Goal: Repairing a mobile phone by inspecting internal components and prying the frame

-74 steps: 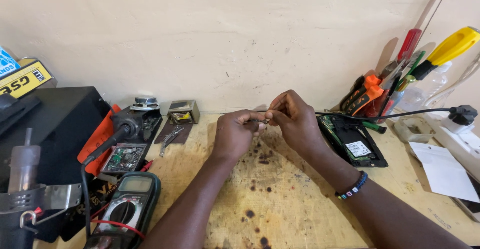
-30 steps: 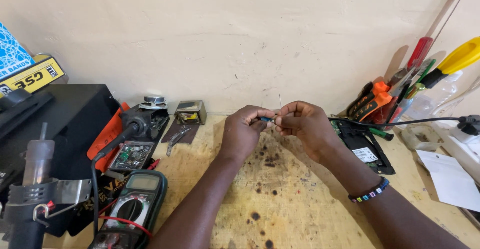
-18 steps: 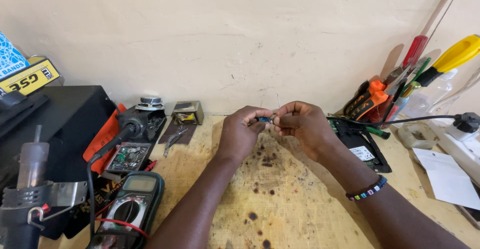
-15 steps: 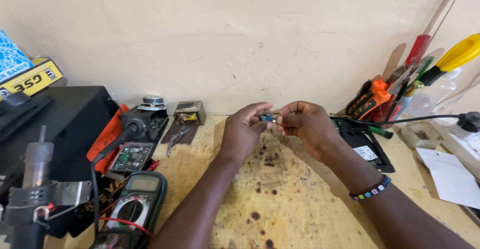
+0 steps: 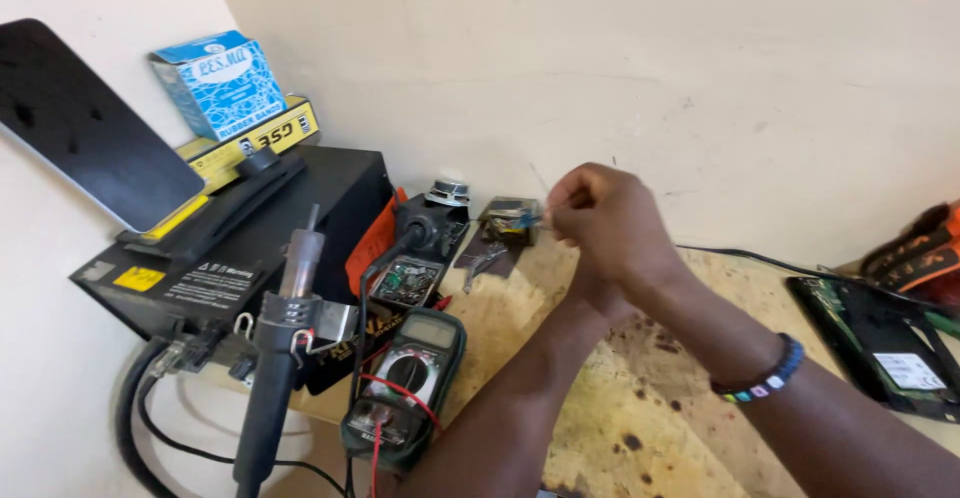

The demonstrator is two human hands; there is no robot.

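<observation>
My right hand [image 5: 612, 226], with a beaded bracelet on its wrist, is raised over the stained wooden bench [image 5: 625, 433]. Its fingertips pinch a thin wire with a small blue end [image 5: 530, 220]. My left hand [image 5: 588, 296] is pressed up under the right and mostly hidden by it; its forearm comes up from the bottom edge. Just beyond the fingertips a small open component [image 5: 508, 216] lies by the wall.
A green multimeter [image 5: 405, 388] with red leads lies at the left front, with a circuit board [image 5: 405, 280] behind it. A black rework station [image 5: 250, 248] and its hot-air handle [image 5: 280, 358] stand left. An opened dark device [image 5: 880, 343] and orange tools [image 5: 915, 253] are right.
The view has swung left, so the station and multimeter fill more of it. My hands stay together on the wire, with the right now covering the left.
</observation>
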